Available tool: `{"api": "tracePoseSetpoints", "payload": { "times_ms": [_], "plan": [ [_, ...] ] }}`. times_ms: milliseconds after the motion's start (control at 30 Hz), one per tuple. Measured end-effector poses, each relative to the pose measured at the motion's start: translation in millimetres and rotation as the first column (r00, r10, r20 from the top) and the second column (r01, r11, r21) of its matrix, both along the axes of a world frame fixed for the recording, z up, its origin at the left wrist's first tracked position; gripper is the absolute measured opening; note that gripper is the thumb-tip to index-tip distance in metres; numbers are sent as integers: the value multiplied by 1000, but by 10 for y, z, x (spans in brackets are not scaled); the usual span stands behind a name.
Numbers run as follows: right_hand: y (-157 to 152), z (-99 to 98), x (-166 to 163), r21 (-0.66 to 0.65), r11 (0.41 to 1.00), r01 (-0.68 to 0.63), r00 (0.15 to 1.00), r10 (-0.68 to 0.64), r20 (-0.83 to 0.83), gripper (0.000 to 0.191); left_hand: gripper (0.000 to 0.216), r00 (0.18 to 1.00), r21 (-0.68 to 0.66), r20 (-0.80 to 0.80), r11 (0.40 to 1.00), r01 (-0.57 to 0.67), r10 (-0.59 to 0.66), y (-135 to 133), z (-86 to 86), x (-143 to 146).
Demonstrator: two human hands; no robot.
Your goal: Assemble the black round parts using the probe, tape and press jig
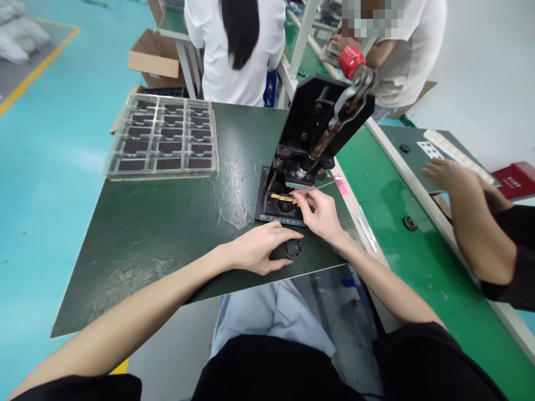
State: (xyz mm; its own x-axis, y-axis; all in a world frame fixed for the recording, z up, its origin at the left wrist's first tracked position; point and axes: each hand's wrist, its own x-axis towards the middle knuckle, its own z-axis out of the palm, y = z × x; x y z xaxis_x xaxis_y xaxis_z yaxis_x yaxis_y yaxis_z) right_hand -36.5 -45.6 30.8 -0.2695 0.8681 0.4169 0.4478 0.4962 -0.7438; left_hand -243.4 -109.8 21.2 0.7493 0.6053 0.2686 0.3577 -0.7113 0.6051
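Note:
My left hand rests on the dark green mat, thumb and fingers closed on a small round black part near the front edge. My right hand pinches thin metal tweezers, their tip on a yellow strip lying in the black fixture. That fixture sits under a black lever press with a red-capped handle.
A clear tray of several dark parts lies at the back left of the mat. A green conveyor belt runs on the right, where another person's forearm rests. Two people in white shirts work behind. A cardboard box stands on the floor.

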Motion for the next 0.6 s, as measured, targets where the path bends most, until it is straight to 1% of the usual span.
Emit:
{"api": "tracePoseSetpoints", "payload": {
  "times_ms": [167,267,333,433,500,600],
  "plan": [
    [-1,8,-21,101,995,29,994,-39,102,25,51,995,-3,-8,995,-101,101,-47,-38,64],
    [-1,6,-31,110,992,55,991,-68,118,23,52,980,39,-15,980,-196,197,-85,-53,105],
    [5,-4,-34,111,992,62,991,-75,112,23,55,971,66,-27,970,-235,237,-97,-57,116],
    [15,-18,-33,128,990,64,993,-76,94,28,60,968,79,-38,967,-244,247,-98,-58,113],
    [18,-19,-30,129,990,59,993,-71,97,31,59,971,76,-44,970,-232,236,-95,-57,108],
    [19,-14,-29,119,991,59,991,-72,110,28,55,972,71,-46,971,-228,232,-91,-49,105]
  ]
}}
